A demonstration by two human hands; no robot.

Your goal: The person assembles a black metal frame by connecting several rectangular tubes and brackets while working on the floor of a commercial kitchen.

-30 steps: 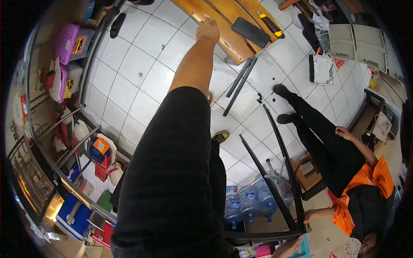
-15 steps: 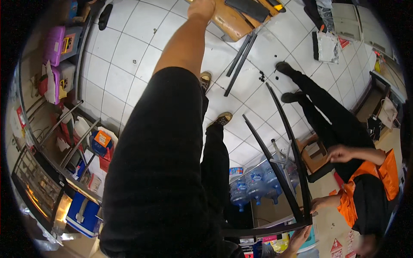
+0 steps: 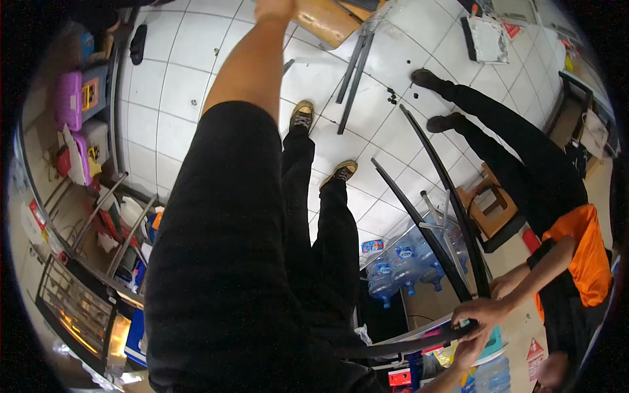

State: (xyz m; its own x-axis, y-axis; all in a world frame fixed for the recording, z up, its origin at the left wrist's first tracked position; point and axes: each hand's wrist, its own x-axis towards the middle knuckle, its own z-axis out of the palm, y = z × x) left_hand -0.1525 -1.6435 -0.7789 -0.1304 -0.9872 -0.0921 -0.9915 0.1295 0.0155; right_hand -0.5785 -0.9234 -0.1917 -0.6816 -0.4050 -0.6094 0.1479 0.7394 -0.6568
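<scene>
A black metal frame (image 3: 452, 177) with long legs stands tilted on my right. At its lower corner my right hand (image 3: 468, 351) grips the bar from below, its fingers partly covered. A co-worker's hand (image 3: 481, 310) lies over the same corner, with the co-worker's other hand (image 3: 510, 281) close by it. Far up at the top edge, my left hand (image 3: 274, 8) is beside an orange-brown wooden board (image 3: 327, 21). The picture's edge cuts that hand off, so its fingers are hidden.
Two loose black bars (image 3: 356, 82) and small black pieces (image 3: 392, 96) lie on the white tiles. Large water bottles (image 3: 403, 262) stand behind the frame. A cardboard box (image 3: 491, 206) is by the co-worker's legs. Shelves with purple-lidded boxes (image 3: 69, 101) line the left.
The co-worker's raised hand has come down to the frame, and the other has shifted onto its corner. My left hand has slid left and farther out at the top edge. The view has shifted.
</scene>
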